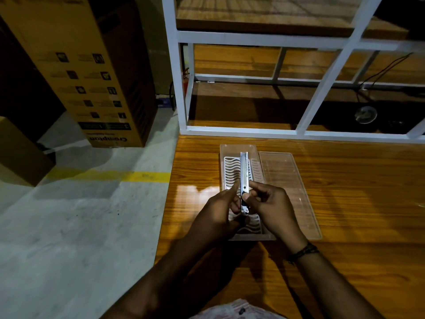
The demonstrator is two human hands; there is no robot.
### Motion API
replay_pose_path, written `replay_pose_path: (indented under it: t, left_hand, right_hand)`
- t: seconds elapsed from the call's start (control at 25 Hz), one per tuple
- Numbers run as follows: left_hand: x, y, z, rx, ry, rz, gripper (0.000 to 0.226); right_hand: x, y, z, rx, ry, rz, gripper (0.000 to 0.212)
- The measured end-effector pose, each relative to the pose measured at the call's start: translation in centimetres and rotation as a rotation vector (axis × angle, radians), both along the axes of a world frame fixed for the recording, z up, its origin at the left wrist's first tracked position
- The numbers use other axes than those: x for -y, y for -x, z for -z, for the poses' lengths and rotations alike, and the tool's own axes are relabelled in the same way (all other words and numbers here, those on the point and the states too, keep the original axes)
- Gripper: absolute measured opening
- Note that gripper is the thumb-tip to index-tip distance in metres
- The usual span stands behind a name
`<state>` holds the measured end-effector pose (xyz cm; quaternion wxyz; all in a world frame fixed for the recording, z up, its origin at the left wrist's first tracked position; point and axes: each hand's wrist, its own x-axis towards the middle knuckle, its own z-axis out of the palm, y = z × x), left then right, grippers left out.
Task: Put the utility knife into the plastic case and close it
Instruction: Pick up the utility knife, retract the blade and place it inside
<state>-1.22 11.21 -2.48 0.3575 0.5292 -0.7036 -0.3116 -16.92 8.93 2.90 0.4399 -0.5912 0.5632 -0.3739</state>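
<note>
A silver utility knife (244,171) points away from me, held above the open clear plastic case (224,150). The case has a white wavy grid insert (231,171) inside. My left hand (216,215) grips the knife's near end from the left. My right hand (273,208) pinches the knife near its slider with thumb and forefinger. The clear lid (287,180) lies flat on the table just right of the case, separate from it. The near half of the case is hidden behind my hands.
The wooden table (356,203) has its left edge right beside the case, with grey concrete floor (80,215) below. A white metal frame shelf (253,130) stands along the table's far edge. A tall cardboard box (92,77) stands on the floor at left.
</note>
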Motion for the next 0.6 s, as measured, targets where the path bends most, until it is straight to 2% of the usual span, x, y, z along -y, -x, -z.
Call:
replay_pose_path:
  t: [0.12, 0.2, 0.36, 0.48, 0.6]
  left_hand:
    - [-0.6, -0.5, -1.5, 0.023, 0.072, -0.100, 0.057]
    - [-1.1, -0.7, -2.1, 0.046, 0.112, -0.215, 0.045]
    - [-1.2, -1.4, -1.9, 0.026, 0.033, -0.376, 0.049]
    - [-0.9, -2.0, -1.6, -0.040, -0.136, -0.363, 0.042]
    - [-0.9, -2.1, -1.8, -0.044, -0.201, -0.352, 0.035]
  right_hand:
    - [0.9, -0.7, -0.1, -0.157, 0.066, 0.024, 0.022]
    - [1.7, -1.3, -0.1, -0.303, 0.111, 0.007, 0.021]
    - [3.1, -2.9, 1.4, -0.470, 0.081, -0.047, 0.029]
    - [3.8, -3.7, 3.4, -0.555, 0.020, -0.070, 0.031]
    - [4.2, -3.9, 4.5, -0.608, -0.025, -0.035, 0.027]
